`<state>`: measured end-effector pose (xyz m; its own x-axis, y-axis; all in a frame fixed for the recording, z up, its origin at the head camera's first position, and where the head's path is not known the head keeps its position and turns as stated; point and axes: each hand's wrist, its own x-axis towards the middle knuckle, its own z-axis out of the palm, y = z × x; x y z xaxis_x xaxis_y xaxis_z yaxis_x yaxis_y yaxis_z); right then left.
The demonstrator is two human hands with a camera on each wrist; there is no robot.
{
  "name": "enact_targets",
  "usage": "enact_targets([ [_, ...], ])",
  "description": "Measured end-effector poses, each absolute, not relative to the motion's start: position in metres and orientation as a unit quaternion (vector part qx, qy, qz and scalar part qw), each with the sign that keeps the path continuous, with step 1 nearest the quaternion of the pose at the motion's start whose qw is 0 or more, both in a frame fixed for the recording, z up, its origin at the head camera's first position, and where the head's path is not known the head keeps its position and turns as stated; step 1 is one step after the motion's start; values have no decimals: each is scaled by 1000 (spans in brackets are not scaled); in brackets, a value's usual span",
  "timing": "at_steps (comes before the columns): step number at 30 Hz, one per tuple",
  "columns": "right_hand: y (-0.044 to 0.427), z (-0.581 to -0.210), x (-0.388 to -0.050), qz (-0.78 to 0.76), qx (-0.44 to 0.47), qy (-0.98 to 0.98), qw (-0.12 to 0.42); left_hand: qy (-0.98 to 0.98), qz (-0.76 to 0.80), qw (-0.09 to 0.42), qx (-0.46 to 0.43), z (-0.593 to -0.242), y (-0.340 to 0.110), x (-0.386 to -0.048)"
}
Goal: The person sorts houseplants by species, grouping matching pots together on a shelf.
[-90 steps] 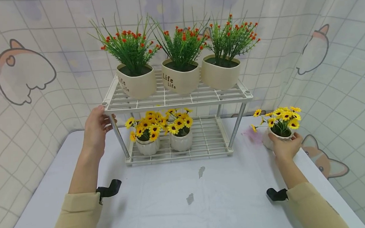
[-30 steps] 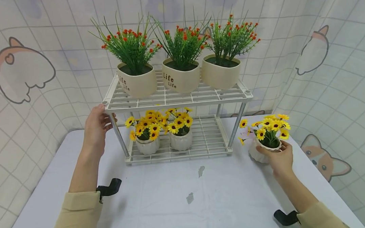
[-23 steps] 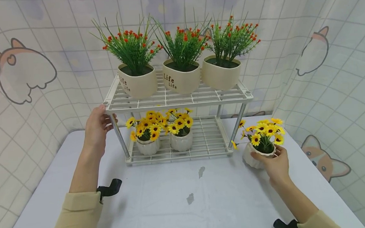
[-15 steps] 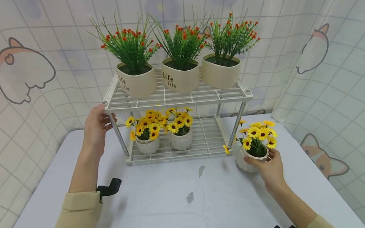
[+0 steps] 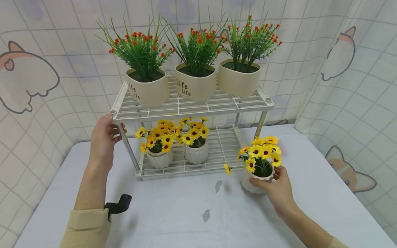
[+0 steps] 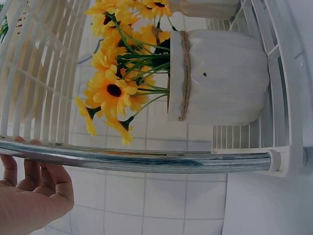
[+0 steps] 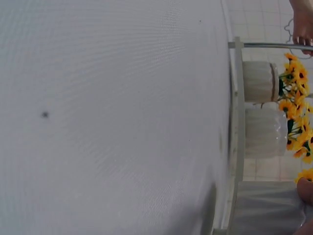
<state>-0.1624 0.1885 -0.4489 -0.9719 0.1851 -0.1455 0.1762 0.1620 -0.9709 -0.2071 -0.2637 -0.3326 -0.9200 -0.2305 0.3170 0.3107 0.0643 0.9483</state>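
My left hand (image 5: 102, 143) grips the upper left corner of a white two-tier wire rack (image 5: 191, 113). In the left wrist view, its fingers curl by the top of the metal post (image 6: 161, 160). My right hand (image 5: 278, 189) holds a white pot of yellow flowers (image 5: 251, 184) by its rim, thumb on the near side. That pot is in front of the rack's lower right corner, slightly tilted. On the lower shelf stand two similar white pots of yellow flowers, one at left (image 5: 160, 160) and one nearer the middle (image 5: 197, 154).
Three cream planters with red-flowered greenery, at left (image 5: 150, 91), middle (image 5: 197, 85) and right (image 5: 239, 80), line the upper shelf. A white cloth covers the table (image 5: 176, 221). Behind and beside it hangs a checked curtain (image 5: 314, 41) with printed dogs.
My right hand has carried the pot of yellow flowers leftward and toward me, from the table's right side to the rack's lower right front. My left hand stays on the rack corner.
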Motion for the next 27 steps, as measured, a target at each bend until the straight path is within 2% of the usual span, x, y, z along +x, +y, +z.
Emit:
enact_targets([
  [18,156,-438,-170,630,-73,-773,13,-704,-682,193,-31,-333,-263,-207],
  [27,145,-424,-188,639,-61,-767,23,-704,-682,197,-28,-333,-263,-208],
])
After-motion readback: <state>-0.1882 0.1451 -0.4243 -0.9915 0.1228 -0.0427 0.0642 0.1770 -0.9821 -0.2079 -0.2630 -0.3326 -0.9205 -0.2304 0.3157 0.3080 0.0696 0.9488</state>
